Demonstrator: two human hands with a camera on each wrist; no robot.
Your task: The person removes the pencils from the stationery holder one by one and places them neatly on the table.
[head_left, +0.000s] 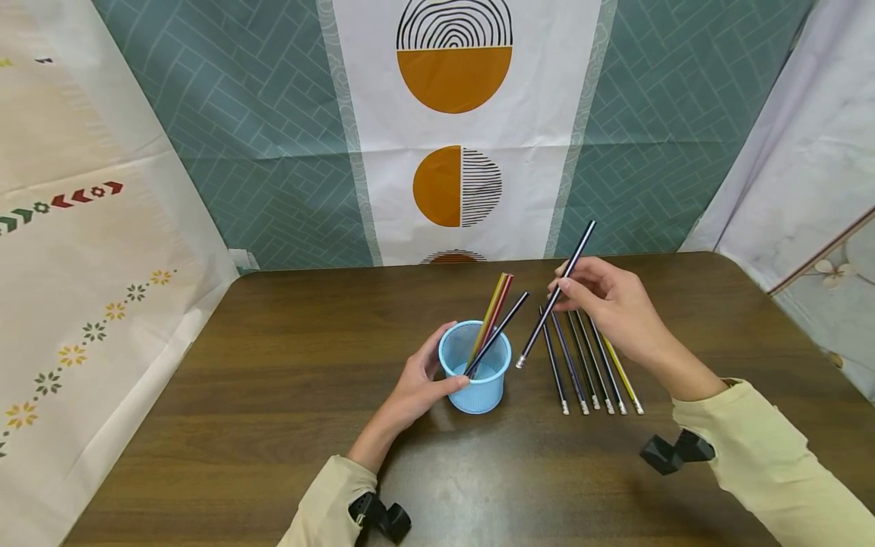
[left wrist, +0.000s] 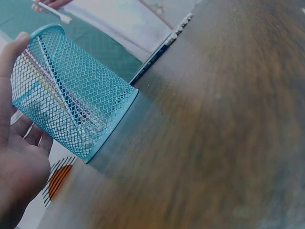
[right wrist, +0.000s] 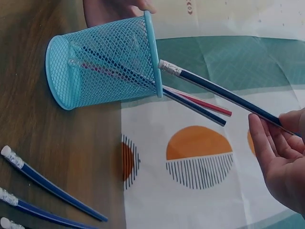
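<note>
My left hand (head_left: 418,384) holds a light blue mesh pencil cup (head_left: 478,395) upright on the table, thumb at the rim and fingers round its far side. Inside the cup lean a yellow pencil (head_left: 494,308), a red pencil (head_left: 503,300) and a dark striped pencil (head_left: 509,315). Between thumb and fingertips, my right hand (head_left: 611,300) pinches another dark striped pencil (head_left: 577,254), tilted, its eraser end low and just right of the cup. In the right wrist view that pencil's eraser (right wrist: 167,67) overlaps the cup's rim (right wrist: 153,52).
Right of the cup, several dark pencils (head_left: 574,365) and one yellow pencil (head_left: 625,376) lie side by side, erasers toward me. The brown wooden table (head_left: 273,395) ends at a patterned cloth backdrop (head_left: 273,152). Black wrist cameras (head_left: 383,516) sit on both sleeves.
</note>
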